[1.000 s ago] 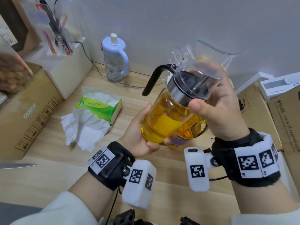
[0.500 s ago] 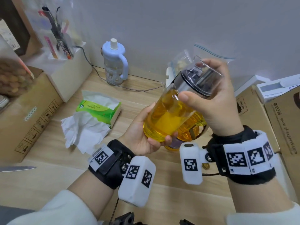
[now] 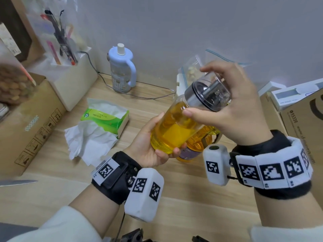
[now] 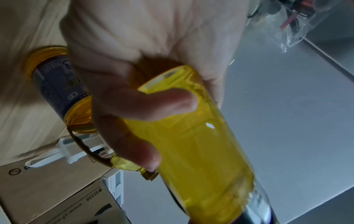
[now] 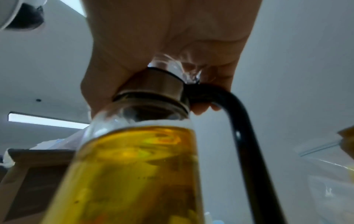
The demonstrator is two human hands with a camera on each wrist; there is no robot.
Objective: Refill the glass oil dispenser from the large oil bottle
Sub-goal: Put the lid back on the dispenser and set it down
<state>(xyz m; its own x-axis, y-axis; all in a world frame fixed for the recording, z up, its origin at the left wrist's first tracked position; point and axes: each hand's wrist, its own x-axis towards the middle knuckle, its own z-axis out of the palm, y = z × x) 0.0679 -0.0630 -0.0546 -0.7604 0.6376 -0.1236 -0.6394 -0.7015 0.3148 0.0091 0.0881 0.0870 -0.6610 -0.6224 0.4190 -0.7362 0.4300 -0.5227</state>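
The glass oil dispenser (image 3: 174, 130) (image 4: 201, 144) (image 5: 134, 166), nearly full of yellow oil, hangs tilted above the wooden table. My left hand (image 3: 162, 137) grips its base from below. My right hand (image 3: 194, 90) grips the lid (image 3: 211, 96), a metal collar under a clear cap, with thumb and fingers curled round it. The lid's black handle (image 5: 245, 136) shows only in the right wrist view. The large oil bottle (image 3: 199, 142) (image 4: 57, 78), with a purple label, stands on the table behind the dispenser, mostly hidden.
A green tissue pack (image 3: 106, 119) and loose tissues (image 3: 87, 142) lie to the left. A pale blue jug (image 3: 122, 67) and a zip bag (image 3: 192, 70) stand by the wall. Cardboard boxes flank the table at left (image 3: 26, 128) and right (image 3: 300, 119). A knife blade (image 3: 17, 182) pokes in at the left edge.
My right hand has turned the lid, and its black handle swung from the left side out of sight behind the hand. The left hand kept holding the dispenser.
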